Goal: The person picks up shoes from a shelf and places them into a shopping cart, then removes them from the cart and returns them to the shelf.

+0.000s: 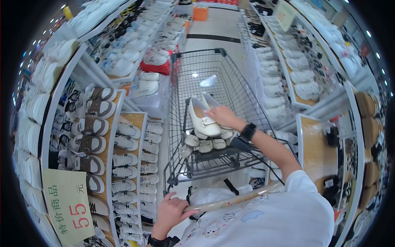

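A: Two cream flat shoes (201, 119), held as a pair, side by side above the near half of the shopping cart (197, 52). Small trim on the uppers; no brand legible.

B: Which hand?

A: Right hand (222, 116), fingers curled over the pair from the right. Black watch (248, 131) on that wrist. Left hand (170, 212) closed round the cart handle (234, 199), at the near end.

B: Below the pair?

A: More pale shoes (205, 144) heaped on the cart floor. Touching the held pair or not, cannot tell.

B: Any writing?

A: Yellow sign (68, 206), near left: "特价商品", a red "55", then "元". Beside it, a shelf rack (142, 119) of white sneakers. Writing on the far signs is too small to read.
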`<state>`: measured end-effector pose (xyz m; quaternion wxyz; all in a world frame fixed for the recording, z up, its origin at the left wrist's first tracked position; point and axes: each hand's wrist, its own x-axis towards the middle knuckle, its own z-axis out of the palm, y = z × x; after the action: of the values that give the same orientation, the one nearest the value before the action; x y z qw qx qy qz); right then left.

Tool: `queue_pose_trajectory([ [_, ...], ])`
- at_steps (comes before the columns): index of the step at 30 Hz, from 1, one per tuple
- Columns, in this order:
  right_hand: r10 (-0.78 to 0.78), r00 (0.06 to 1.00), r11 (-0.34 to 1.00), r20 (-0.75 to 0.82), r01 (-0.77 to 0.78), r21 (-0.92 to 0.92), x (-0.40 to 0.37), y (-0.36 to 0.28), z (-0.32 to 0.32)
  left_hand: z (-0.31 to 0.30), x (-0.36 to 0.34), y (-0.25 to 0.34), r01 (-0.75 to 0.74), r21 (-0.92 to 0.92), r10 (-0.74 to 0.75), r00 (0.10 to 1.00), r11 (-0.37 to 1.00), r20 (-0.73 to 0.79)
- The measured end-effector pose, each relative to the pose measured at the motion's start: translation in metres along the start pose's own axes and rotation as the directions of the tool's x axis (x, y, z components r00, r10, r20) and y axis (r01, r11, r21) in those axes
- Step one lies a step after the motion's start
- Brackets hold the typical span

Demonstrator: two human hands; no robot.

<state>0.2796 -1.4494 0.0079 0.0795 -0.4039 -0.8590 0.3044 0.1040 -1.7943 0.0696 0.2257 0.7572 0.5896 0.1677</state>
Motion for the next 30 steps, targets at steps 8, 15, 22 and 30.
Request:
queue_pose_trajectory([
  [8,0.199,0.969,0.965,0.146,-0.168,-0.200,0.120,0.031,0.165,0.006,0.004,-0.001,-0.056,-0.001,0.055,0.994,0.998,-0.093],
  [15,0.315,0.873,0.932,0.373,-0.211,-0.294,0.108,0.037,0.186,0.004,0.003,-0.002,0.003,-0.038,-0.005,0.998,0.999,-0.060],
  [22,-0.009,0.987,0.997,0.159,-0.003,0.076,0.083,0.059,0.145,0.001,0.007,-0.004,-0.041,-0.020,0.040,0.998,0.999,-0.042],
  [30,0.164,0.963,0.982,0.213,-0.181,0.063,0.057,0.076,0.027,-0.006,0.007,0.003,-0.116,0.045,0.110,0.987,0.992,0.115],
])
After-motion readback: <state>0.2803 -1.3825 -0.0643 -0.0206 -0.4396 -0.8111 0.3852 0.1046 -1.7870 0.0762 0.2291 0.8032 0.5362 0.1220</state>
